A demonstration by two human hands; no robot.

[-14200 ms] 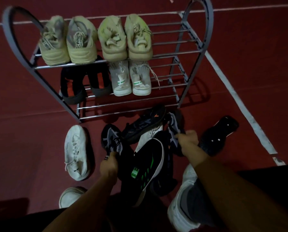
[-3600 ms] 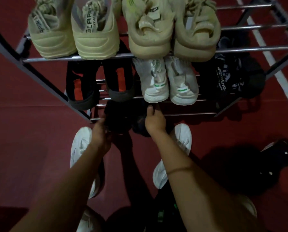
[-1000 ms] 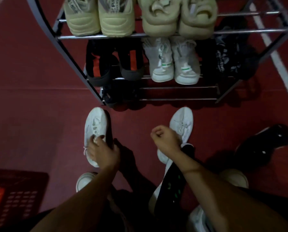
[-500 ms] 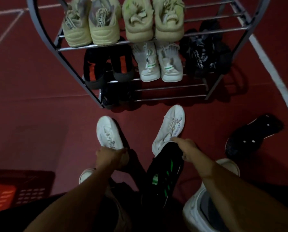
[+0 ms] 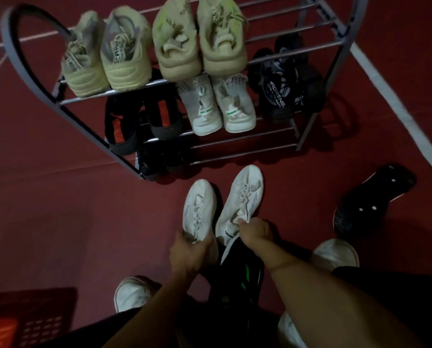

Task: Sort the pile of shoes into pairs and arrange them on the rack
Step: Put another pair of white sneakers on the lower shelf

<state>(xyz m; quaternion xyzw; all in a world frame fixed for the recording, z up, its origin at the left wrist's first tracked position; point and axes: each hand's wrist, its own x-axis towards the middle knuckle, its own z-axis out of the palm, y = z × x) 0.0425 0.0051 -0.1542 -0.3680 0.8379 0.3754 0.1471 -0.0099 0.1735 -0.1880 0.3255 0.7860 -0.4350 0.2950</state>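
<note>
My left hand (image 5: 191, 252) grips the heel of a white sneaker (image 5: 198, 209). My right hand (image 5: 256, 233) holds the heel of its matching white sneaker (image 5: 245, 197). Both shoes point toward the grey metal rack (image 5: 317, 50), side by side just in front of it. A black shoe with green marks (image 5: 242, 275) lies under my right wrist. Another black shoe (image 5: 370, 199) lies sole up on the floor at the right. The rack holds two beige pairs on top, and black-and-orange, pale grey and black patterned pairs on the middle shelf. A dark pair (image 5: 157, 156) sits on the bottom shelf at the left.
A red plastic crate (image 5: 21, 320) stands at the lower left. White shoes on the person's feet (image 5: 132, 293) show near the bottom. A white line (image 5: 390, 96) crosses the dark red floor to the right of the rack.
Both hands have closed on the two white sneakers and brought them together, toes toward the rack. The view has shifted so the rack sits a little higher and to the right.
</note>
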